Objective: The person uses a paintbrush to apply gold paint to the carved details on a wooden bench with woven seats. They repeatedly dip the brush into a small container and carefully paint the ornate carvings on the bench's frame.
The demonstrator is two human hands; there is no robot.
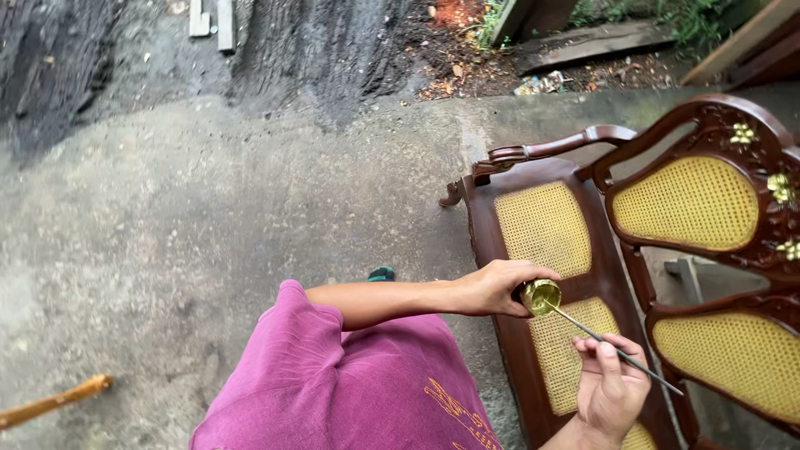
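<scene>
1. Nearest me, my right hand [611,385] pinches a thin brush [612,348] like a pen, fingers clenched on its handle for fine control.
2. The brush's long axis runs from lower right up-left, its tip dipped in the small gold tin [542,296].
3. My left hand [498,287] grips that tin, mouth tilted toward the brush.
4. Beyond both, over the cane seat, stands the carved wooden chair [696,200].

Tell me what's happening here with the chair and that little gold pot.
A person in a magenta garment stands over a dark wooden bench with yellow cane panels. The left hand holds a small gold-coloured pot tipped on its side. The right hand holds a thin brush with its tip at the pot's mouth. Gold flower details show on the carved backrest.
</scene>
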